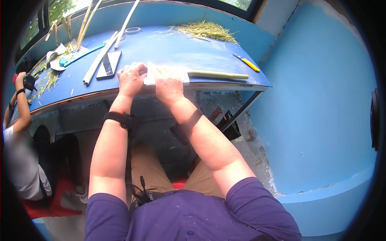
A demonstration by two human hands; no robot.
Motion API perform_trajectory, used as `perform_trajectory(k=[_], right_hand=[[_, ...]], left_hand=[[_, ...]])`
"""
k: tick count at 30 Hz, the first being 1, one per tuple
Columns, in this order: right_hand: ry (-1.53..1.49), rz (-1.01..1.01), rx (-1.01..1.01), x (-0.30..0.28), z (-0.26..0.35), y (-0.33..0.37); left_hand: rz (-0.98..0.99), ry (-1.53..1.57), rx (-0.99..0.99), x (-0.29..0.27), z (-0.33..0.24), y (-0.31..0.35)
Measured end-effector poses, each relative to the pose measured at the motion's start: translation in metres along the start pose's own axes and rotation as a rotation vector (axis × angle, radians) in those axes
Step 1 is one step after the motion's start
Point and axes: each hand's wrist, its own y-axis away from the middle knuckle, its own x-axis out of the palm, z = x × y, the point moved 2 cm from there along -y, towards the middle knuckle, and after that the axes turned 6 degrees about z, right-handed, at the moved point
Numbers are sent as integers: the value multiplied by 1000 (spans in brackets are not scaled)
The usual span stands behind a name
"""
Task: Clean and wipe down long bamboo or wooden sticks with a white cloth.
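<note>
The pale strip (149, 76) is pinched between the left hand (131, 78) and the right hand (169, 85), both clenched on it at the near edge of the blue worktop (173, 48). It is best kept flat and taut, with even pressure from both hands. A stick (218, 74), a yellow cutter (250, 64), a phone (108, 64) and grass shavings (207, 30) are spread on the worktop, enclosed by blue walls.

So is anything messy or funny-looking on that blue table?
Yes, a bit. A heap of dry straw-like shavings lies loose at the far edge of the blue table, and more bits are scattered at its left end. The left hand and right hand press on a pale strip at the near edge.
</note>
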Motion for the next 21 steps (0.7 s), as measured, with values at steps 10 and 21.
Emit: perform_trajectory(k=[10, 21], right_hand=[[271, 106, 182, -53, -123, 44], [286, -20, 235, -104, -264, 88]], left_hand=[[100, 59, -14, -4, 3, -5], [211, -83, 4, -6, -10, 1]])
